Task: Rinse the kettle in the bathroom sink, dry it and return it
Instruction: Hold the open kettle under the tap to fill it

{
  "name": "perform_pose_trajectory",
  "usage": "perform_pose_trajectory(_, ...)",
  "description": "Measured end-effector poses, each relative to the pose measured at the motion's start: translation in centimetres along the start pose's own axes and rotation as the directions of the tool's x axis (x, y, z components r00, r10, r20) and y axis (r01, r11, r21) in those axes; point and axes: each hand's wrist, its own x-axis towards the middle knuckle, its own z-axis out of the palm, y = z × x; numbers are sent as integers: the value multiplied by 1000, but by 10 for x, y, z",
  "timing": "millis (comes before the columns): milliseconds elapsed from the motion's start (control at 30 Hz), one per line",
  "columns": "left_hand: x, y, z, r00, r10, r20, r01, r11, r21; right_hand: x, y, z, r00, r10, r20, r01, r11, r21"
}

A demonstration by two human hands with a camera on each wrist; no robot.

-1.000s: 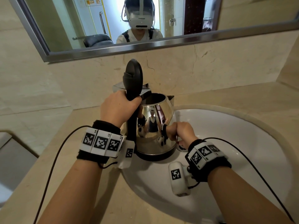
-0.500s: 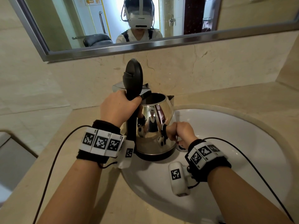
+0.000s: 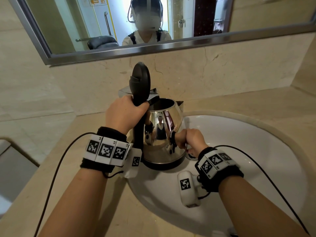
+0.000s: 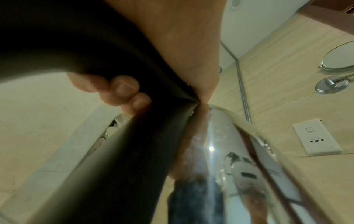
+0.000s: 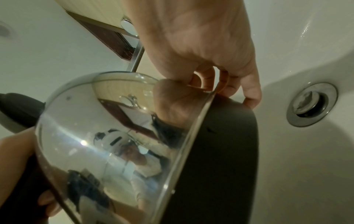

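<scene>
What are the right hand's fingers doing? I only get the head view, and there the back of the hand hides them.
Observer: In the right wrist view the right hand curls its fingers onto the rim of the black base of the kettle.
Operator: Where's the drain?
Observer: The drain lies beside that base, apart from it, with its stopper showing.
Operator: And the left hand?
Observer: In the left wrist view the left hand wraps its fingertips round the handle.
</scene>
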Motion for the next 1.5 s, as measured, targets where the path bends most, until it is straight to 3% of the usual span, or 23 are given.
perform_pose_trajectory(667,0,-1,0,1000,0,5,0,1000,-5,-8,-5,-1,1000,28,-5,-28,1000,13)
perform_pose_trajectory(967,1,-1,1,1000,3,-6,-3,1000,-5,-6,-6,-1,999,16,47,-12,996,-93)
perform_pose_trajectory(1500,-1,1,-1,1000,1,3,-1,1000,-11,-7,-6,0,998,33,49,-26,991,-131)
